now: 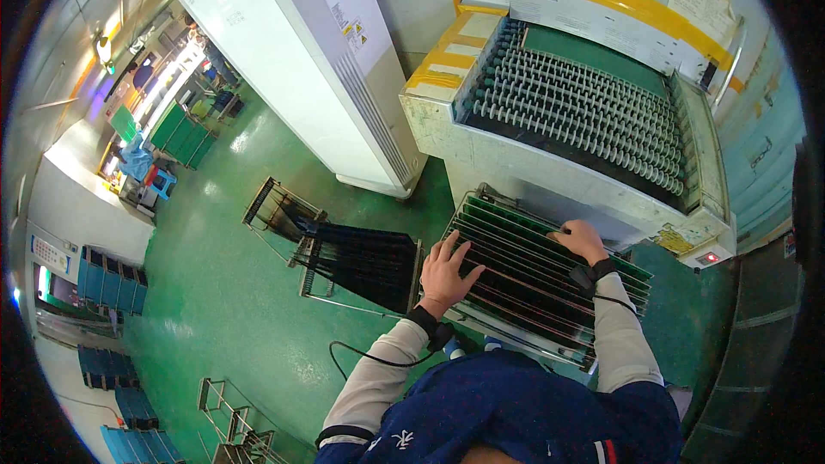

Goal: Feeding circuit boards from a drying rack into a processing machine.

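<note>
In front of me stands a metal rack (pixel 524 352) filled with several thin green panels (pixel 507 222), set on edge in a row. My left hand (pixel 445 277) lies over the rack's left side, fingers spread, touching or just above the panel edges. On the far right side of the rack, my right hand (pixel 581 242) has its fingers curled over the edge of a green panel. Its fingertips are partly hidden. Both wrists wear black bands with cables.
Beyond the rack is a conveyor machine (pixel 430 125) with rows of white rollers (pixel 584 112). A tall white air conditioner (pixel 301 60) stands at far left of it. More racks with dark panels (pixel 361 258) sit on the green floor (pixel 223 292) to my left. Blue racks (pixel 112 279) line the left wall.
</note>
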### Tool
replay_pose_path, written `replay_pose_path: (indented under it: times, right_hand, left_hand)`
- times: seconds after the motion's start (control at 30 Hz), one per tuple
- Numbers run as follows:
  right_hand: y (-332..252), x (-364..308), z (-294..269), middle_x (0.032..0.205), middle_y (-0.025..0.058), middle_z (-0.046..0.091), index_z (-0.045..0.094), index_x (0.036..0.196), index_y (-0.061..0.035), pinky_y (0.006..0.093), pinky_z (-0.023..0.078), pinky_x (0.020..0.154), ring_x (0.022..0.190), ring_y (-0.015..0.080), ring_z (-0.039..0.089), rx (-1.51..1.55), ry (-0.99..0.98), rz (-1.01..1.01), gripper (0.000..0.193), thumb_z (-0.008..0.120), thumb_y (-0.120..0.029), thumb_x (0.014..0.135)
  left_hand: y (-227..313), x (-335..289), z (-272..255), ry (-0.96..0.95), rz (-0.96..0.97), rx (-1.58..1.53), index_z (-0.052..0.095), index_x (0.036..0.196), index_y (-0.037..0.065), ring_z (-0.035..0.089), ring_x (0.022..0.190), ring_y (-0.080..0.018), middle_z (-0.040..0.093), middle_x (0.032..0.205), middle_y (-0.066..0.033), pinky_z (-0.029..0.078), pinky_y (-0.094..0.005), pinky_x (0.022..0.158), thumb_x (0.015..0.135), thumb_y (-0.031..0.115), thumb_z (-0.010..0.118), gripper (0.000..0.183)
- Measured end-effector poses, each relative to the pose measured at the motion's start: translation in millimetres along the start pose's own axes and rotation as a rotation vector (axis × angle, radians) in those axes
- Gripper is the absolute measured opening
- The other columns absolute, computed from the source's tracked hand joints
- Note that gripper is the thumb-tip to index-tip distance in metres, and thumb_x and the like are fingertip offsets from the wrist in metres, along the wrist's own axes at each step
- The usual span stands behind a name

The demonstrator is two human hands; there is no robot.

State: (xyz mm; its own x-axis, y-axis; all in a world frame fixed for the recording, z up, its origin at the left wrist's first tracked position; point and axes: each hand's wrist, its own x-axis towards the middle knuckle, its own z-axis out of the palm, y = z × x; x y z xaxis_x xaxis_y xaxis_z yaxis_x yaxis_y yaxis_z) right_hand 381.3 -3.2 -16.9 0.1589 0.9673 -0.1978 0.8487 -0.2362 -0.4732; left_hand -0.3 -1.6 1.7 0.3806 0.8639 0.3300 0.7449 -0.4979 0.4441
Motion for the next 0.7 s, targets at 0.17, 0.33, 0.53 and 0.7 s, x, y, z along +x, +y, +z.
replay_pose_path:
  times: [0.17, 0.33, 0.53, 0.7]
  right_hand:
    - [7.8, 2.1, 4.6, 0.089, 0.0224, 0.076, 0.081, 0.1, -0.0039, 0.0476, 0.055, 0.075, 0.085, 0.0419, 0.073, -0.004, 0.01, -0.016, 0.055, 0.077, -0.058, 0.089]
    - [7.1, 2.4, 5.8, 0.09, 0.0226, 0.076, 0.082, 0.1, -0.0039, 0.0478, 0.056, 0.077, 0.086, 0.0421, 0.074, -0.008, 0.012, -0.02, 0.055, 0.077, -0.058, 0.09]
    - [5.7, 1.5, 4.6, 0.092, 0.0238, 0.076, 0.081, 0.102, -0.0035, 0.0486, 0.056, 0.078, 0.088, 0.0433, 0.074, -0.043, 0.004, -0.03, 0.056, 0.076, -0.058, 0.09]
    - [11.1, 3.9, 9.0, 0.094, 0.0239, 0.076, 0.08, 0.103, -0.0023, 0.0498, 0.056, 0.078, 0.089, 0.0452, 0.072, -0.04, -0.023, -0.059, 0.054, 0.077, -0.055, 0.091]
  left_hand:
    - [0.0, 0.5, 0.6, 0.001, 0.005, -0.002, 0.072, 0.133, 0.014, 0.056, 0.135, -0.041, 0.056, 0.155, -0.0099, 0.047, -0.0523, 0.115, 0.087, 0.053, 0.082, 0.061]
    - [-0.1, 0.7, 0.3, 0.002, 0.006, 0.002, 0.072, 0.133, 0.014, 0.056, 0.135, -0.0408, 0.056, 0.155, -0.0103, 0.047, -0.0523, 0.115, 0.087, 0.053, 0.083, 0.061]
    - [-0.7, 0.0, 1.0, 0.012, 0.02, -0.013, 0.072, 0.133, 0.013, 0.057, 0.134, -0.0414, 0.056, 0.155, -0.0116, 0.046, -0.0533, 0.116, 0.088, 0.052, 0.082, 0.06]
    - [-0.1, 0.5, -3.7, 0.018, 0.037, 0.007, 0.072, 0.133, 0.011, 0.058, 0.132, -0.0413, 0.056, 0.155, -0.0123, 0.045, -0.0537, 0.116, 0.088, 0.05, 0.082, 0.06]
